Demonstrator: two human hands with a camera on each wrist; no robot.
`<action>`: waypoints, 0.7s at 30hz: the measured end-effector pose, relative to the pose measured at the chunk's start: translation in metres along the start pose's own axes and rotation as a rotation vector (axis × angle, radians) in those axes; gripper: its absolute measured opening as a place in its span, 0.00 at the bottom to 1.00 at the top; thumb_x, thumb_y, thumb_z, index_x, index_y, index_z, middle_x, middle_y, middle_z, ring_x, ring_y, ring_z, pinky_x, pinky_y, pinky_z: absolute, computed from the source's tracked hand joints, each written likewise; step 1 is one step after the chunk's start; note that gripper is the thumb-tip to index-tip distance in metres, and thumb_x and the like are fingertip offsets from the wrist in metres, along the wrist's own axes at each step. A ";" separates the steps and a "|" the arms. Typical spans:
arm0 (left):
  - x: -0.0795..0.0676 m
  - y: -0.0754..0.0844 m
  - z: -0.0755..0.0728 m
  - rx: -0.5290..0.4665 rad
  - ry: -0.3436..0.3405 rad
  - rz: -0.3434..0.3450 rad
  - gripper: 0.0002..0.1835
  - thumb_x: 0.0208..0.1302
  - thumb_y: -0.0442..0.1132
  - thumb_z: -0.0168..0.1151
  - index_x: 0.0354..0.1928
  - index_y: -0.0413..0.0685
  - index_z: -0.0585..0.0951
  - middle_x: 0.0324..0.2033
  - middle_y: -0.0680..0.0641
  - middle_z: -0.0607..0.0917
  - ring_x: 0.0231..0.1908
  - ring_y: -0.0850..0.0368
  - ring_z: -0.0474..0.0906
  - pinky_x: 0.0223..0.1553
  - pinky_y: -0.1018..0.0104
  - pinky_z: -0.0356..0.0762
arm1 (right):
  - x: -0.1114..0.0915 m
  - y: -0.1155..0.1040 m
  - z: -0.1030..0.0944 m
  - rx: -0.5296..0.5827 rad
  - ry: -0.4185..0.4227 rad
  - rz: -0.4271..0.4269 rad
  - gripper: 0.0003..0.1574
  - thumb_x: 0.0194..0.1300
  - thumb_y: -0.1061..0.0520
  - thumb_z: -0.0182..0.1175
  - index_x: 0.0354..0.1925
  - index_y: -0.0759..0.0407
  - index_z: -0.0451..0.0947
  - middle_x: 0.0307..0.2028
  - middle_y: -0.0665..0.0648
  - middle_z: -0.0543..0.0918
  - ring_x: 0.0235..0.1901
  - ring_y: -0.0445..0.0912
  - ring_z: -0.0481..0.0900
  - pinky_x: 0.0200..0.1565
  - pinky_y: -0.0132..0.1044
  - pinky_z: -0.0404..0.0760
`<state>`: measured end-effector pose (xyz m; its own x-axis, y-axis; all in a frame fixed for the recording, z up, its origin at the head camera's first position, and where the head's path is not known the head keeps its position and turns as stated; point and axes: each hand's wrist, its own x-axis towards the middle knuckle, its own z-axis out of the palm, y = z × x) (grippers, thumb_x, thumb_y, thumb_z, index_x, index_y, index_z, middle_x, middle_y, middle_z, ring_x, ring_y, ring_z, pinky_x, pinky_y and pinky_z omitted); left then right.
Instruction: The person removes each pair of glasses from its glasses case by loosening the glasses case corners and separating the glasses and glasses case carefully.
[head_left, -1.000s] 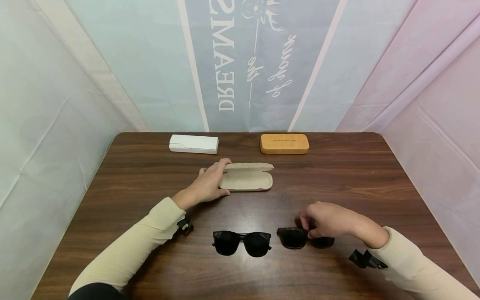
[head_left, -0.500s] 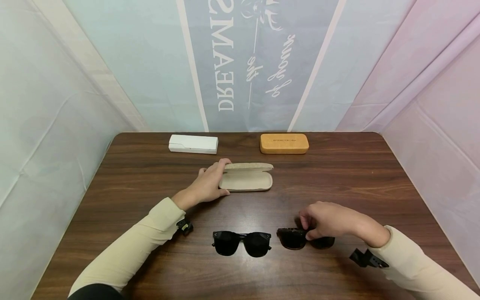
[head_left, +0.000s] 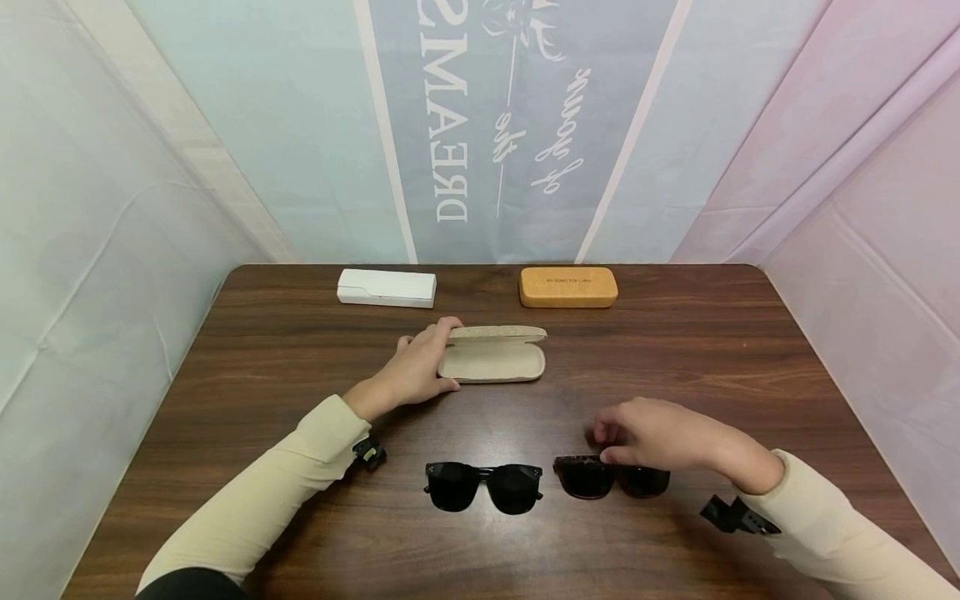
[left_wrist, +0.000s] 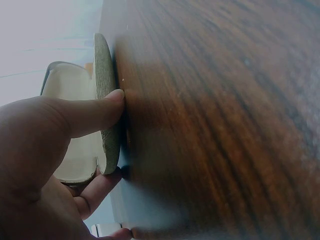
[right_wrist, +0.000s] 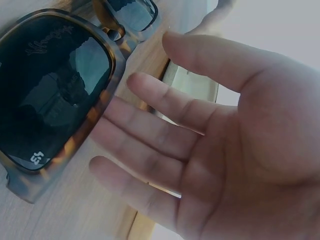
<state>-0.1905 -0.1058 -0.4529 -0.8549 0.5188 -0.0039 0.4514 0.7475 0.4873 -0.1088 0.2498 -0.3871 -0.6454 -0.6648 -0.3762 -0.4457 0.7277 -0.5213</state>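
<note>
An open beige glasses case [head_left: 497,364] stands at the middle of the table, its lid raised at the back. My left hand [head_left: 408,372] grips its left end; in the left wrist view the thumb presses the case's front edge [left_wrist: 106,75] and fingers reach round the end. Tortoiseshell sunglasses [head_left: 587,481] with dark lenses lie at the right. My right hand [head_left: 663,433] is over their top edge and overlaps them in the head view. In the right wrist view, that hand's fingers are relaxed and spread beside the sunglasses frame [right_wrist: 95,112], with nothing between them and the thumb.
Black sunglasses [head_left: 483,487] lie left of the tortoiseshell pair, near the front. At the table's [head_left: 720,350] back edge are a white case [head_left: 387,288] and a tan case [head_left: 568,287], both closed. Fabric hangs behind and on both sides.
My right hand has shifted slightly up and left; its thumb has come off the middle of the tortoiseshell sunglasses, showing more of their right lens. The left hand and case have stayed put.
</note>
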 end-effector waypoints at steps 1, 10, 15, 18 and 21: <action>0.000 0.000 0.000 -0.001 0.000 0.000 0.50 0.55 0.44 0.80 0.72 0.49 0.57 0.60 0.41 0.76 0.61 0.48 0.74 0.60 0.38 0.61 | 0.000 0.000 0.000 -0.007 0.011 -0.005 0.07 0.68 0.49 0.68 0.40 0.47 0.80 0.35 0.39 0.81 0.35 0.34 0.79 0.36 0.38 0.79; 0.000 -0.001 0.000 0.005 0.009 0.000 0.49 0.54 0.44 0.81 0.70 0.51 0.57 0.59 0.43 0.77 0.60 0.49 0.74 0.58 0.39 0.63 | 0.002 -0.002 -0.001 -0.063 0.087 -0.034 0.07 0.68 0.51 0.68 0.43 0.48 0.81 0.39 0.43 0.85 0.38 0.38 0.82 0.38 0.41 0.81; 0.000 0.000 0.000 0.007 0.012 0.004 0.49 0.54 0.44 0.81 0.70 0.52 0.57 0.59 0.42 0.77 0.59 0.48 0.75 0.58 0.38 0.63 | 0.003 -0.003 -0.002 -0.094 0.148 -0.028 0.08 0.68 0.51 0.68 0.44 0.47 0.81 0.40 0.43 0.84 0.36 0.37 0.80 0.37 0.42 0.79; 0.000 0.000 0.000 0.005 0.011 0.004 0.49 0.54 0.44 0.81 0.70 0.51 0.57 0.59 0.42 0.77 0.60 0.48 0.75 0.59 0.37 0.63 | 0.003 -0.004 -0.002 -0.113 0.184 -0.028 0.09 0.67 0.51 0.68 0.45 0.48 0.81 0.41 0.43 0.85 0.39 0.41 0.82 0.40 0.45 0.81; 0.000 0.000 0.000 0.002 0.010 0.002 0.49 0.54 0.44 0.81 0.70 0.51 0.57 0.59 0.42 0.77 0.60 0.48 0.75 0.59 0.37 0.63 | 0.003 -0.004 -0.001 -0.134 0.212 -0.032 0.11 0.67 0.51 0.68 0.47 0.50 0.81 0.44 0.45 0.85 0.45 0.45 0.84 0.45 0.49 0.82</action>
<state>-0.1907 -0.1059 -0.4527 -0.8566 0.5159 0.0059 0.4535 0.7475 0.4854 -0.1098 0.2448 -0.3856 -0.7394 -0.6475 -0.1845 -0.5371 0.7324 -0.4184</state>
